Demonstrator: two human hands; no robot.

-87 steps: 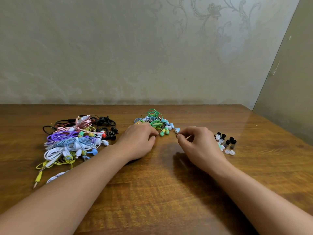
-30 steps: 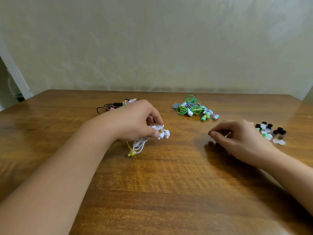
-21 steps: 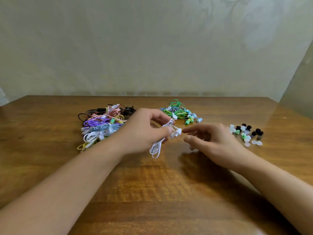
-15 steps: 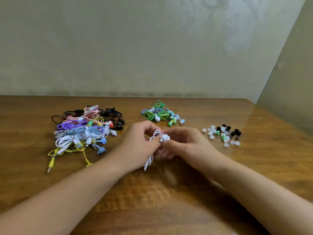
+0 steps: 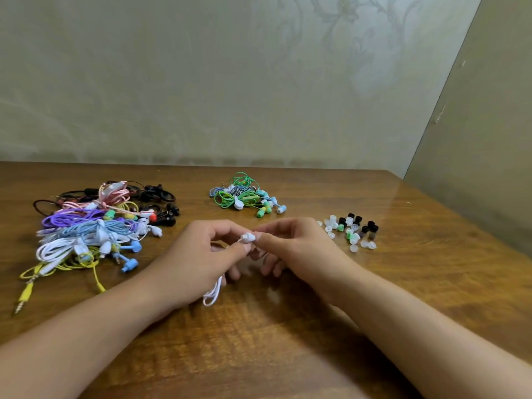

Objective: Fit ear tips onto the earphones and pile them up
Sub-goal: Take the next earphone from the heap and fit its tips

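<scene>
My left hand grips a white earphone set; its coiled cable hangs below the palm and one white earbud sticks out between thumb and forefinger. My right hand meets it from the right, with its fingertips pinched at the earbud's end. Whether an ear tip sits between those fingers is hidden. A big heap of mixed coloured earphones lies at the left. A smaller green and blue pile lies behind the hands. Loose ear tips, black, clear and green, are scattered at the right.
All of it rests on a glossy wooden table. A pale patterned wall stands close behind the table, and a second wall closes in along the right edge. A yellow jack plug trails out from the big heap toward the front left.
My left hand took a white earphone set from the big heap and carried it to the middle. My right hand came over from the ear tips and now pinches the earbud's end.
</scene>
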